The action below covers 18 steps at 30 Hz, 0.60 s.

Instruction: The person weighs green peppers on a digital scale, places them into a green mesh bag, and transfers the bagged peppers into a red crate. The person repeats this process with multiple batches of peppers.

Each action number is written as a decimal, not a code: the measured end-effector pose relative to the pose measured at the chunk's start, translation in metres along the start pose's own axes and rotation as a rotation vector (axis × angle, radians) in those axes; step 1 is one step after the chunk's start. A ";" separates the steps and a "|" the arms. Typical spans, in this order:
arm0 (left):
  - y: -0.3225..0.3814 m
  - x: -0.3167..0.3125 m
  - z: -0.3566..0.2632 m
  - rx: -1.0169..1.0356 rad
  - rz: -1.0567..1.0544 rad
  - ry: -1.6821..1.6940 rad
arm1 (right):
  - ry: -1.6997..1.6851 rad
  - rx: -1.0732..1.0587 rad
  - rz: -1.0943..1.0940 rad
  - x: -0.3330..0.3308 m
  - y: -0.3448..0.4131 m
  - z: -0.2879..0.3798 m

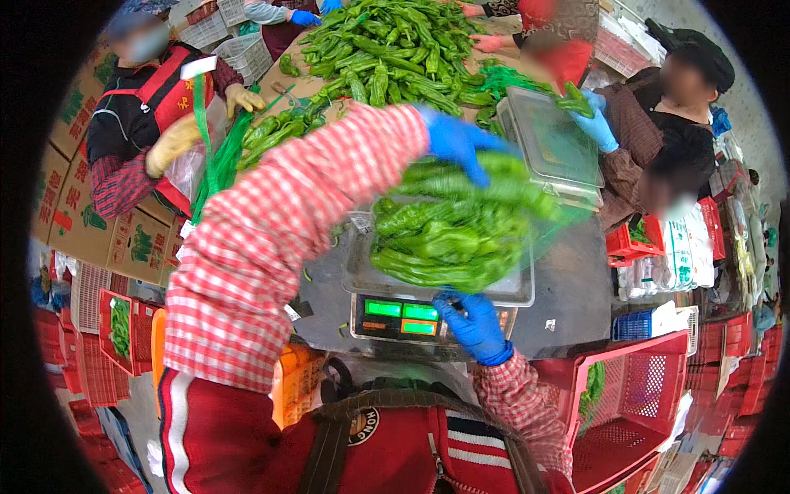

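A bundle of long green peppers [444, 228], partly in green mesh netting [565, 225], lies on the metal tray [355, 272] of a digital scale [395, 318] with lit displays. My left hand [469, 145], in a blue glove, reaches over the far side of the bundle with its fingers spread; it is blurred, and its grip is unclear. Close to the bundle's near edge is my right hand [475, 324], also blue-gloved, its fingers bent in front of the scale; whether it pinches the netting cannot be told. Beyond lies a large heap of green peppers [395, 55].
A clear plastic-topped scale [555, 133] stands at the back right, near a co-worker's gloved hand holding peppers [574, 102]. Another co-worker holds green netting [231, 154] at the left. A red plastic crate [629, 395] is at the lower right, an orange crate [299, 383] at the near left.
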<state>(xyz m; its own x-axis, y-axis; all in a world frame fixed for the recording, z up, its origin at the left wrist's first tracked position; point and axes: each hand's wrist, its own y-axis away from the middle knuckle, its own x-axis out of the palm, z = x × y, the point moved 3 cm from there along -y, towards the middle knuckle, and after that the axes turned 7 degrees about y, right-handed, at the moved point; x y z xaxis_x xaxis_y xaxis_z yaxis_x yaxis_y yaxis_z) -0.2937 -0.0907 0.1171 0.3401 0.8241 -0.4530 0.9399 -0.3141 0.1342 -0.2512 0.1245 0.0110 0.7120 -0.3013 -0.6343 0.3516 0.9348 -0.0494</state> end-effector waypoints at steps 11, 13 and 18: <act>0.103 0.049 0.047 -0.085 -0.936 -0.190 | -0.187 0.179 0.304 -0.076 0.084 -0.044; 0.150 0.064 0.044 -0.200 -1.029 -0.231 | -0.109 0.215 0.259 -0.113 0.081 -0.047; 0.210 0.123 0.040 -0.329 -1.118 0.221 | -0.351 -0.029 -0.106 -0.173 0.030 -0.042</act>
<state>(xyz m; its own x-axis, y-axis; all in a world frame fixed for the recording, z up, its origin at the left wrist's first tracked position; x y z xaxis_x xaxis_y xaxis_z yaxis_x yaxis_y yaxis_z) -0.0555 -0.0746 0.0547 -0.7074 0.6374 -0.3053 0.6705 0.7419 -0.0048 -0.3891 0.2129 0.0873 0.8394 -0.4385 -0.3212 0.4210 0.8983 -0.1259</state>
